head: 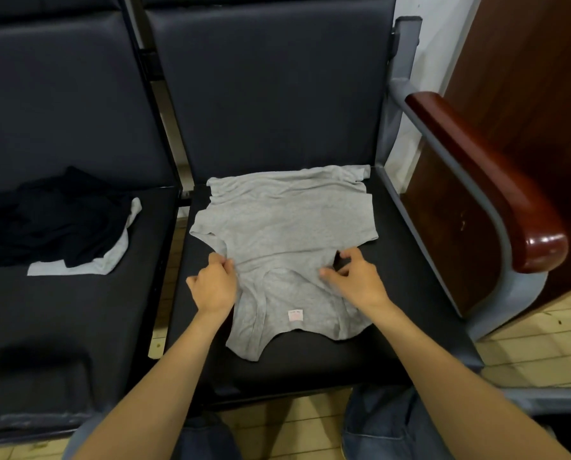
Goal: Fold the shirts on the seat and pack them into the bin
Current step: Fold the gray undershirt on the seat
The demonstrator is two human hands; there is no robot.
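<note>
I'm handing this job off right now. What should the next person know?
The left hand pinches the grey shirt at one shoulder.
The right hand has curled fingers on the other shoulder; grip unclear.
The grey shirt lies spread on the right seat, unfolded.
A pile of dark clothes sits on the left seat.
Done: nothing visibly folded or packed.
Left: fold this shirt, then the pile, pack them; no bin clearly in view.

Single head view, facing forward-down, close above seat (410,260) front.
</note>
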